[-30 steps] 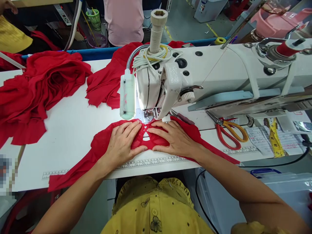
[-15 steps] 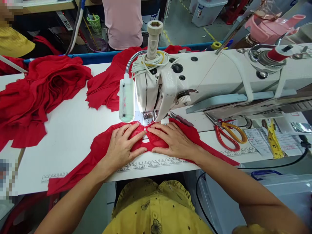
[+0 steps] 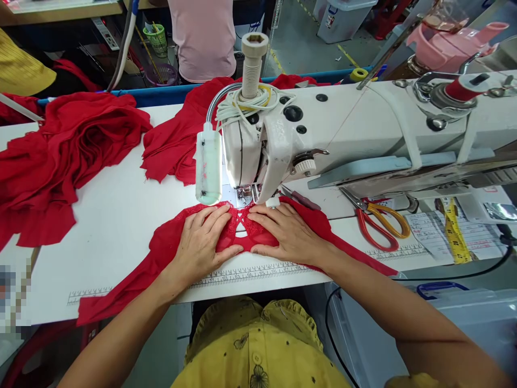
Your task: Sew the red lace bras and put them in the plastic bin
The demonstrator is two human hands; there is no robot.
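Observation:
A red bra (image 3: 163, 242) with lace cups and crossed straps at its centre lies spread on the white sewing table (image 3: 117, 231). My left hand (image 3: 204, 237) rests flat on its left cup, fingers stretched toward the centre. On the right cup lies my right hand (image 3: 285, 229), also flat with its fingers extended. Between the fingertips the crossed straps and a small gap show. Just beyond the upper lace edge is the presser foot (image 3: 244, 194) of the white sewing machine (image 3: 283, 140); the cloth appears to lie just in front of it.
Red fabric piles (image 3: 81, 145) lie at the left and another red pile (image 3: 177, 145) behind the machine. Scissors (image 3: 379, 223), a dark-handled tool (image 3: 302, 199) and a yellow tape measure (image 3: 455, 231) are to the right. A lamp (image 3: 209, 167) hangs by the needle. People sit beyond.
My left fingers have drawn back slightly leftward from the centre, and the crossed straps show more fully. The bra and my right hand stay almost where they were.

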